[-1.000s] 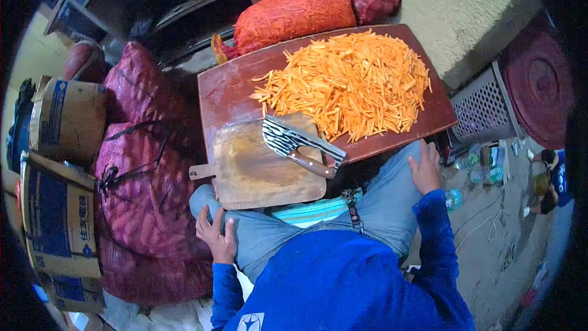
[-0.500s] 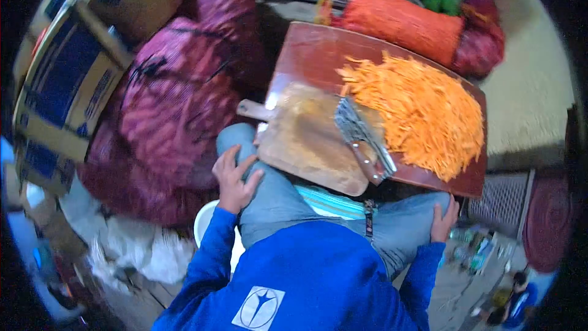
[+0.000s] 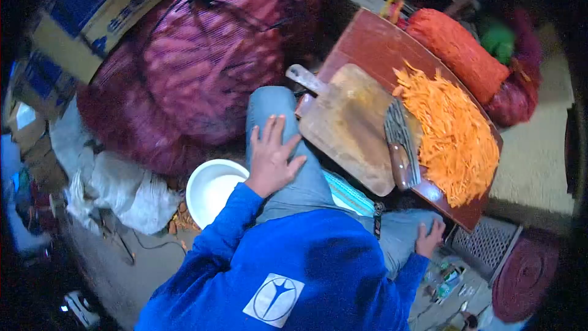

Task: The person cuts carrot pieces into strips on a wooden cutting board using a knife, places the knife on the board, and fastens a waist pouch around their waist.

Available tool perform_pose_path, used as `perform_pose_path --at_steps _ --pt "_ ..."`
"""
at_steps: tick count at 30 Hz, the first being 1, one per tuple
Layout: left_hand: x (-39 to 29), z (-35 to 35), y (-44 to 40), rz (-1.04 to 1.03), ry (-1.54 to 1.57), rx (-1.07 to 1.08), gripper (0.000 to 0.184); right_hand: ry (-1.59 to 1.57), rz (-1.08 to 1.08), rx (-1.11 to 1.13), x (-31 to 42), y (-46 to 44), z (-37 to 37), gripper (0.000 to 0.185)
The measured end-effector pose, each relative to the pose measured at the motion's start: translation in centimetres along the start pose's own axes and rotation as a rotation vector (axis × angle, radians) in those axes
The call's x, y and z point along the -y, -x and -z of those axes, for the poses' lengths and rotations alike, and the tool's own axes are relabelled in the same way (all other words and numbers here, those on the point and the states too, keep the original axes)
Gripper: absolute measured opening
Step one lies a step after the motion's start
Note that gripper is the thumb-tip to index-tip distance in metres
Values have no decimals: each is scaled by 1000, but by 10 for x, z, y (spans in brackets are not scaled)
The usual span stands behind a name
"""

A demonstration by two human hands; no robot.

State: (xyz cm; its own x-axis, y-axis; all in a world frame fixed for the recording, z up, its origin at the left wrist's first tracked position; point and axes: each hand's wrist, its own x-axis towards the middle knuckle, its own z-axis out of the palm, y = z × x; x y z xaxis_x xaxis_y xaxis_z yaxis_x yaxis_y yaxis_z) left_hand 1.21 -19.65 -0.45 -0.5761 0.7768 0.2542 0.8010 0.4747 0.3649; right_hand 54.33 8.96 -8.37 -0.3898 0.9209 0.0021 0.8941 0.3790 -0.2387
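Observation:
My left hand (image 3: 274,158) rests on my left thigh with its fingers spread, holding nothing. On my right knee lies my right hand (image 3: 429,239), its fingers apart and also holding nothing. In front of my knees, a worn wooden cutting board (image 3: 343,129) with a pale handle sits on a reddish-brown tabletop (image 3: 358,40). A wide-bladed knife (image 3: 402,165) with a brown riveted handle lies across the board's right side. To the right of it spreads a heap of orange shreds that look like carrot (image 3: 459,141). Neither hand touches the board or the knife.
Large purple mesh sacks (image 3: 208,67) stand at the left, before stacked cardboard boxes (image 3: 122,9). A white tub (image 3: 211,193) is beside my left leg. Behind the tabletop lies a red-orange mesh sack (image 3: 456,52). A grey crate (image 3: 484,242) stands at the right.
My view has turned, so the tabletop and sacks appear shifted and rotated, and more of the white tub shows. Both hands remain on my legs, the left with fingers stretched flatter.

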Motion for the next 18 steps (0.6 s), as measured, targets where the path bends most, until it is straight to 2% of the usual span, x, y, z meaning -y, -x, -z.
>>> perform_pose_path --at_steps 2,3,5,7,9,10,11,13,15,16,17,18 --pt "1 3 0 -24 9 2 50 202 41 -19 13 5 -17 71" --pt "2 2 -3 -26 -5 -2 50 114 -6 13 39 -2 -2 71" --pt "9 2 -6 -75 18 0 54 1 66 -32 42 -9 -6 69" --pt "10 9 -10 -135 17 25 51 -10 9 -12 50 -5 -8 66" --pt "15 9 -7 -244 -53 -13 43 -23 -125 82 67 6 -3 65" --pt "14 5 -4 -313 -21 15 43 -50 -124 102 72 15 3 65" --pt "15 2 -1 -299 -46 26 40 -51 -185 87 73 29 6 65" --pt "17 4 -6 -309 -72 33 36 -176 -142 61 83 41 15 65" --pt "10 2 -8 -290 94 174 34 -217 -225 77 85 67 23 66" --pt "-17 9 -14 -271 240 164 31 -304 -224 24 81 81 23 65" --pt "-40 14 -20 -277 237 175 31 -396 -220 -28 79 97 22 64" --pt "-62 18 -26 -222 453 297 29 -403 -229 -26 80 112 26 64"
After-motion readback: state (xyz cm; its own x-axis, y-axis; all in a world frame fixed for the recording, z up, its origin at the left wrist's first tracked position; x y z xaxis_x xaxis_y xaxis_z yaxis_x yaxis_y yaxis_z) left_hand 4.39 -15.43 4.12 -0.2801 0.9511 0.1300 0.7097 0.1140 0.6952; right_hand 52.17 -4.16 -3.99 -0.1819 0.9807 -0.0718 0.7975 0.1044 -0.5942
